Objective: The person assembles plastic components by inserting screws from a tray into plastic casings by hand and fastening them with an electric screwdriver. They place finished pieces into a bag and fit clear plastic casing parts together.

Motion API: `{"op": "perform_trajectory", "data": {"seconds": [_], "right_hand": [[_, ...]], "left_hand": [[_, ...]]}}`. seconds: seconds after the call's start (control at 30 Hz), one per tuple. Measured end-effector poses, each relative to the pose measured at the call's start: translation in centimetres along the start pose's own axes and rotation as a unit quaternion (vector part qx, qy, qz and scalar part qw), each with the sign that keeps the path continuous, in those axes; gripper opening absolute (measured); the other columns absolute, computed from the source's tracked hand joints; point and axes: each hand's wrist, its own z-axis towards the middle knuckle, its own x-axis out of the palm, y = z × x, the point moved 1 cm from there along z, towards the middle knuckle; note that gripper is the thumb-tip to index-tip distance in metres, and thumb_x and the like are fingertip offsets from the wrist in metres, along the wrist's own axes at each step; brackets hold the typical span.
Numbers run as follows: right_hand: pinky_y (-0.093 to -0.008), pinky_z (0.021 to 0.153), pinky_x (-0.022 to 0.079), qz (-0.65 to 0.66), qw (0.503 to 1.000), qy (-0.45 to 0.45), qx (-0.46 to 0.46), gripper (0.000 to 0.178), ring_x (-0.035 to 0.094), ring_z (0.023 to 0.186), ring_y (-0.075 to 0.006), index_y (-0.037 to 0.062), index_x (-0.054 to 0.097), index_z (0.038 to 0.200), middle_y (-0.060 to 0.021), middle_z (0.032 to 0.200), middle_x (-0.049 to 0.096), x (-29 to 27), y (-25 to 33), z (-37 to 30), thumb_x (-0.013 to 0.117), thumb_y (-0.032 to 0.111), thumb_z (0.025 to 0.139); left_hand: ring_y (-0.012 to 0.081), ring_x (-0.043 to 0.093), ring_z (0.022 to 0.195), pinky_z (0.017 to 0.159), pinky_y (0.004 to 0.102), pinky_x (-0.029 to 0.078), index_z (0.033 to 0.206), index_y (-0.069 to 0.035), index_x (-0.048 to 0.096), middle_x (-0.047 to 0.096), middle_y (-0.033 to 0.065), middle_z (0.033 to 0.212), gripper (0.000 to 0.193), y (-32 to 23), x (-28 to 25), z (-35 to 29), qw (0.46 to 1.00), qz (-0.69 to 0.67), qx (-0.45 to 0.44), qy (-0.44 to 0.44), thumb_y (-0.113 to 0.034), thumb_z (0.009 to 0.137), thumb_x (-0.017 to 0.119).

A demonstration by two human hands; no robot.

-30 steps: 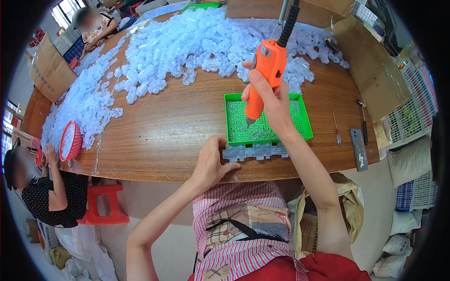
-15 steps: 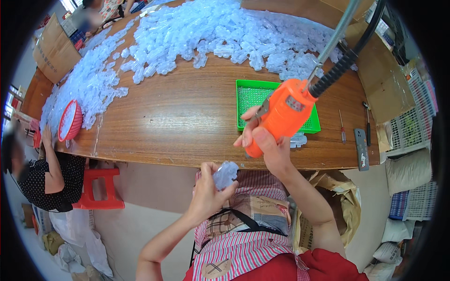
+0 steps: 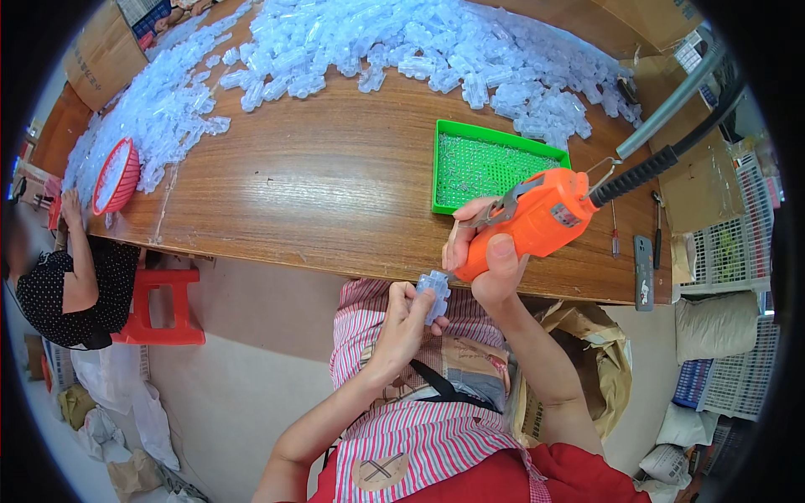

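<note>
My right hand (image 3: 496, 267) is wrapped round an orange electric screwdriver (image 3: 549, 216), fingers near its lever and thumb along the near side. The tool's tip points down and left, close to a clear bluish plastic part (image 3: 433, 293). My left hand (image 3: 401, 329) pinches that part between thumb and fingers, just off the table's near edge. Whether the tip touches the part, I cannot tell. Behind the screwdriver lies a green tray (image 3: 434, 180) holding many small metal pieces, probably screws.
A large heap of clear plastic parts (image 3: 352, 42) covers the far side of the wooden table (image 3: 293, 201). At the right lie a small screwdriver (image 3: 615, 239), a dark-handled tool (image 3: 657, 239) and a phone (image 3: 643, 272). On the left, a co-worker (image 3: 63, 285) sits by a red basket (image 3: 123, 180).
My left hand has moved right, turning the plastic part. My right hand has shifted right and slightly down, tilting the electric screwdriver so its tip is now close to the part.
</note>
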Motion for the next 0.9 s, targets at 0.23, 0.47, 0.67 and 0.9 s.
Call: {"op": "perform_trajectory", "data": {"seconds": [0.23, 0.47, 0.67, 0.9], "right_hand": [[-0.0213, 0.046, 0.039, -0.004, 1.000, 0.003, -0.030, 0.048, 0.049, 0.051, -0.0072, -0.0020, 0.051, 0.106, -0.0015, 0.060, 0.052, -0.4, -0.9, -0.6, 0.058, 0.041, 0.088], [-0.0274, 0.048, 0.045, -0.072, 0.997, 0.026, 0.017, 0.047, 0.049, 0.052, -0.0144, 0.0008, 0.045, 0.097, -0.0067, 0.062, 0.051, -0.3, -1.2, -1.3, 0.062, 0.043, 0.085], [-0.0257, 0.046, 0.041, -0.146, 0.983, 0.107, -0.024, 0.040, 0.047, 0.053, -0.0132, 0.0039, 0.043, 0.094, -0.0052, 0.062, 0.049, -0.8, -2.0, -1.3, 0.062, 0.039, 0.086], [-0.0237, 0.044, 0.038, -0.137, 0.986, 0.092, 0.012, 0.056, 0.045, 0.049, -0.0104, -0.0012, 0.047, 0.106, -0.0024, 0.060, 0.049, -0.3, -1.5, -0.8, 0.060, 0.049, 0.084]], "left_hand": [[0.0122, 0.059, 0.065, 0.057, 0.0233, 0.049, 0.095, -0.006, 0.029, 0.055, 0.0114, 0.081, 0.022, 0.3, 0.2, 0.1, 0.999, 0.043, 0.026, 0.013, -0.023, 0.099, 0.042], [0.0101, 0.053, 0.061, 0.053, 0.0227, 0.044, 0.094, -0.007, 0.029, 0.051, 0.0081, 0.081, 0.023, 0.4, 0.6, 0.0, 0.998, 0.052, 0.020, -0.007, -0.024, 0.099, 0.042], [0.0105, 0.050, 0.062, 0.053, 0.0241, 0.042, 0.093, -0.006, 0.029, 0.044, 0.0046, 0.080, 0.023, 0.3, 0.9, 0.0, 0.996, 0.073, 0.047, -0.033, -0.024, 0.099, 0.043], [0.0120, 0.050, 0.061, 0.054, 0.0272, 0.043, 0.093, -0.004, 0.029, 0.044, 0.0066, 0.078, 0.024, 0.5, 1.0, 0.0, 0.993, 0.094, 0.067, -0.036, -0.024, 0.099, 0.042]]}}
